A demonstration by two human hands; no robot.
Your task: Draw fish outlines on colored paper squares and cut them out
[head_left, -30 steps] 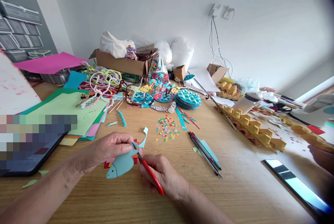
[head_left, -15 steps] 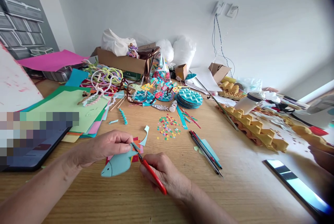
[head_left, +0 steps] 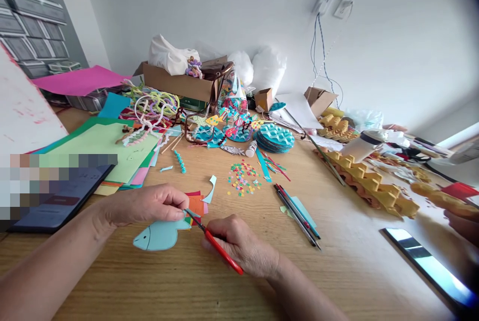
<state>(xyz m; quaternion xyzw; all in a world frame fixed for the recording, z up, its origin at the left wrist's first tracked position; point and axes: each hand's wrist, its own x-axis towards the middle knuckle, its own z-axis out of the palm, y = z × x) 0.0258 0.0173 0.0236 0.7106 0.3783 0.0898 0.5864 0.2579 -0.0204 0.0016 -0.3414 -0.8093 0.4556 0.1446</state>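
Observation:
My left hand pinches a light blue paper fish by its tail end, with the head pointing left. An eye and a curved gill line are drawn on the fish. Red-handled scissors are in my right hand, their blades at the fish's tail beside my left fingertips. Behind the tail lie small red and orange paper pieces on the wooden table. A curved light blue paper scrap rests just beyond them.
Colourful confetti dots lie mid-table, with pens to their right. Coloured paper sheets and a tablet are at left. Egg cartons and a phone sit at right, near another person's hand.
The fish has shifted a little to the left and turned slightly, its head now nearer level. My hands stay close together, scissors still at the tail. The camera view has moved slightly.

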